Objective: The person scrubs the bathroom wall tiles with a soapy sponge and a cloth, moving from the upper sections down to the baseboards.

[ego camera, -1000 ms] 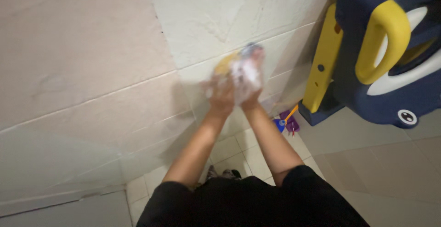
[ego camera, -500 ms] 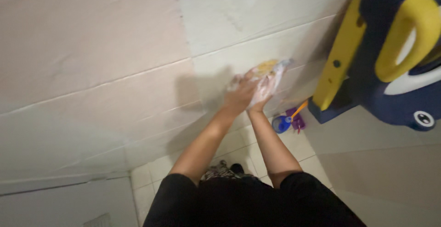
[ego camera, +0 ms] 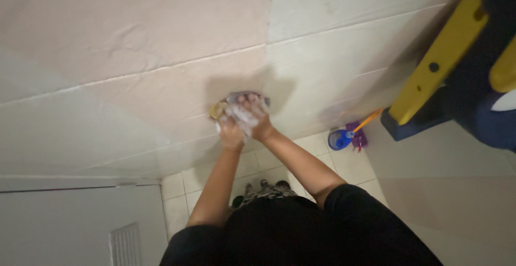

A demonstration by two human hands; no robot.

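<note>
Two hands are pressed together against the tiled wall [ego camera: 161, 56], with a soapy cloth or sponge [ego camera: 236, 107] bunched under them. The left hand [ego camera: 232, 132] is closed around the lower part of the wad, and the right hand [ego camera: 258, 119] is folded over its upper side, fingers curled into the suds; both are clamped on the cloth, with no gap between them. The cloth itself is held flat to a wall tile just below a grout line [ego camera: 177, 67], and a yellowish patch shows at its left edge.

For wiping of this kind to be done well, pressure would best be kept even across both palms, so that the wad is not rolled out from under the fingers. Strokes would probably be better overlapped and carried along the grout lines, where dirt is likely to be held. Foam could make the tile slippery, so a firm stance on the floor tiles [ego camera: 279, 158] seems wise. A blue brush with an orange handle [ego camera: 346, 136] lies on the floor near a yellow and navy plastic frame [ego camera: 435, 67], well apart from the hands.
</note>
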